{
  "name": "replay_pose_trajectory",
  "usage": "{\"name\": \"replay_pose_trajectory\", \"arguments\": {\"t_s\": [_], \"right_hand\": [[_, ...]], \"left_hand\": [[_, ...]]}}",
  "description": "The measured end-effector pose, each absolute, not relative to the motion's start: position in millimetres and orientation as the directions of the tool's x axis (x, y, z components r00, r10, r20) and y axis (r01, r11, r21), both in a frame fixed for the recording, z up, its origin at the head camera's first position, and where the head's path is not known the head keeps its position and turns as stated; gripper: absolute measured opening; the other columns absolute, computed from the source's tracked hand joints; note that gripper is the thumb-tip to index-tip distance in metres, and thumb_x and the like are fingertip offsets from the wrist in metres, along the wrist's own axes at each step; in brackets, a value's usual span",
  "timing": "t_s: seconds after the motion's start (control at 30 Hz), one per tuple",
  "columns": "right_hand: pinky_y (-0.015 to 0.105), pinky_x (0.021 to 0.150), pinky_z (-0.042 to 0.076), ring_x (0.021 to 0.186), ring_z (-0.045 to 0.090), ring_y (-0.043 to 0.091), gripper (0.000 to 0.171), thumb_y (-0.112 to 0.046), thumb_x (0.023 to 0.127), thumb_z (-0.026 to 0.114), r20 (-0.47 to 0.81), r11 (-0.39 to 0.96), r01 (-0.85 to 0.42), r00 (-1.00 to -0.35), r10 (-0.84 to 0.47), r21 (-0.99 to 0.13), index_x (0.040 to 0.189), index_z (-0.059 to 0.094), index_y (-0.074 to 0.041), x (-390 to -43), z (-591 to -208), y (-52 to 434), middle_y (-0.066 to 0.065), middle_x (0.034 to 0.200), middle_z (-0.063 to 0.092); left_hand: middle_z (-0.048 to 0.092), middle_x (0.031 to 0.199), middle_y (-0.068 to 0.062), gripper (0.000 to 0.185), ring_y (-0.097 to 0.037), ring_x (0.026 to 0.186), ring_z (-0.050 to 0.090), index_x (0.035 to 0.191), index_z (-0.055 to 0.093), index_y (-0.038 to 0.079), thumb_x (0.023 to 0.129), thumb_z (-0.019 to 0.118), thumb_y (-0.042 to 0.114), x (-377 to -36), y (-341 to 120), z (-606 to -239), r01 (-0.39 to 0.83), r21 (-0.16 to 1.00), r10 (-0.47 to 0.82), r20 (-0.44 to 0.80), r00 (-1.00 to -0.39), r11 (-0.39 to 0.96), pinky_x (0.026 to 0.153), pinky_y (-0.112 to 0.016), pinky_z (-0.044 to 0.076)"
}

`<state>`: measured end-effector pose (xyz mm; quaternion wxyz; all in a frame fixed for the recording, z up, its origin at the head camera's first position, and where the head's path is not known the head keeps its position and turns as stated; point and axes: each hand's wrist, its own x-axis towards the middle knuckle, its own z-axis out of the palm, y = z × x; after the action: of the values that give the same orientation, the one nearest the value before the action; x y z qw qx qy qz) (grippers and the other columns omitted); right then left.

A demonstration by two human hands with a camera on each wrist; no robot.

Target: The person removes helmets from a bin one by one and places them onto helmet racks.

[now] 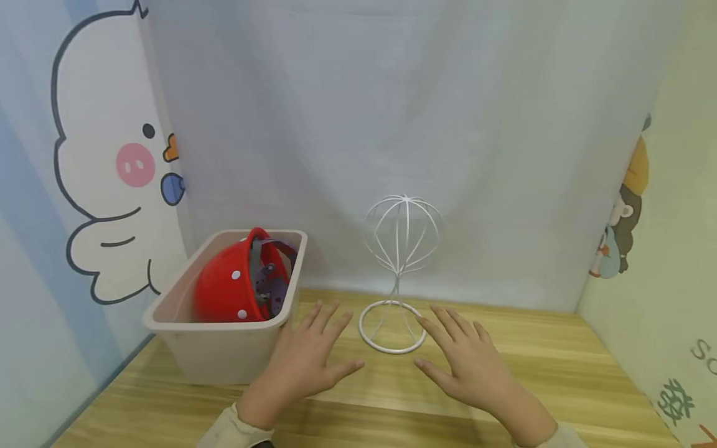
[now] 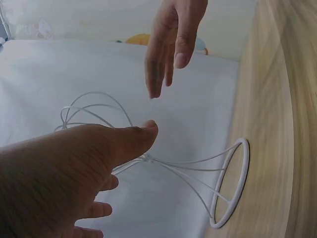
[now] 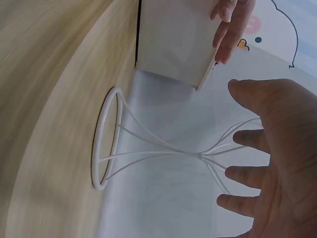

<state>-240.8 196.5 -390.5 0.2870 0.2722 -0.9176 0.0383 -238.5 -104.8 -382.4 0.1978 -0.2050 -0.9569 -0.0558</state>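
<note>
Both hands (image 1: pixel 313 361) (image 1: pixel 470 367) flat beside wire stand (image 1: pixel 399 274); red helmet (image 1: pixel 235 286), perhaps, head-view only.

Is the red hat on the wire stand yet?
Not yet. The red hat lies in the beige bin, and the wire stand is upright on the table and bare. Both the left hand and right hand are open beside the stand's base, holding nothing. The whole move is left.

stand: white wire hat stand (image 1: pixel 399 274) stood upright on the wooden table (image 1: pixel 560 354), between both hands, untouched.
</note>
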Motion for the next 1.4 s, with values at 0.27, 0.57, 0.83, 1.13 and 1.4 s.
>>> {"name": "replay_pose_trajectory", "arguments": {"t_s": [0.27, 0.57, 0.83, 1.13, 1.4], "right_hand": [[0.063, 0.095, 0.045, 0.136, 0.045, 0.034, 0.063, -0.054, 0.091, 0.058, 0.518, 0.802, -0.595, -0.671, -0.53, 0.051, 0.145, 0.042, -0.027, -253, -370, 158, 0.007, 0.153, 0.041], [0.049, 0.102, 0.047, 0.131, 0.052, 0.025, 0.048, -0.041, 0.095, 0.057, 0.51, 0.67, -0.73, -0.632, -0.584, -0.137, 0.136, 0.051, -0.02, -287, -332, 83, 0.005, 0.143, 0.051], [0.039, 0.102, 0.049, 0.127, 0.056, 0.023, 0.043, -0.04, 0.096, 0.054, 0.387, 0.512, -0.687, -0.719, -0.577, -0.515, 0.134, 0.053, -0.019, -314, -301, -6, 0.0, 0.136, 0.059], [0.051, 0.098, 0.051, 0.13, 0.052, 0.032, 0.093, -0.067, 0.086, 0.053, 0.179, 0.563, -0.409, -0.891, -0.418, -0.718, 0.156, 0.01, -0.025, -323, -303, -103, 0.012, 0.147, 0.048], [0.039, 0.082, 0.059, 0.088, 0.069, 0.02, 0.096, -0.049, 0.085, 0.067, 0.261, 0.705, -0.366, -0.93, -0.258, -0.608, 0.156, 0.007, -0.026, -327, -318, -152, 0.005, 0.103, 0.069]], "left_hand": [[0.046, 0.149, -0.003, 0.077, -0.031, 0.135, 0.047, 0.144, 0.044, 0.026, 0.083, 0.054, 0.072, -237, -115, -369, 0.472, 0.105, 0.386, 0.435, -0.814, 0.876, 0.103, -0.059, 0.042], [0.051, 0.143, 0.0, 0.059, -0.021, 0.124, 0.056, 0.14, 0.051, 0.024, 0.089, 0.063, 0.052, -229, -154, -323, 0.531, 0.318, 0.253, 0.618, -0.744, 0.785, 0.091, -0.045, 0.055], [0.048, 0.141, -0.014, 0.073, -0.037, 0.119, 0.051, 0.146, 0.039, 0.017, 0.089, 0.056, 0.059, -226, -235, -295, 0.247, 0.335, 0.027, 0.545, -0.838, 0.909, 0.086, -0.059, 0.052], [0.017, 0.151, -0.039, 0.117, -0.06, 0.132, 0.024, 0.15, 0.013, -0.008, 0.08, 0.047, 0.079, -232, -287, -309, -0.054, 0.403, -0.115, 0.128, -0.985, 0.914, 0.092, -0.076, 0.035], [0.018, 0.15, -0.038, 0.122, -0.059, 0.129, 0.023, 0.15, 0.013, -0.007, 0.074, 0.055, 0.08, -233, -302, -322, -0.075, 0.479, -0.113, 0.05, -0.992, 0.874, 0.087, -0.073, 0.043]]}}
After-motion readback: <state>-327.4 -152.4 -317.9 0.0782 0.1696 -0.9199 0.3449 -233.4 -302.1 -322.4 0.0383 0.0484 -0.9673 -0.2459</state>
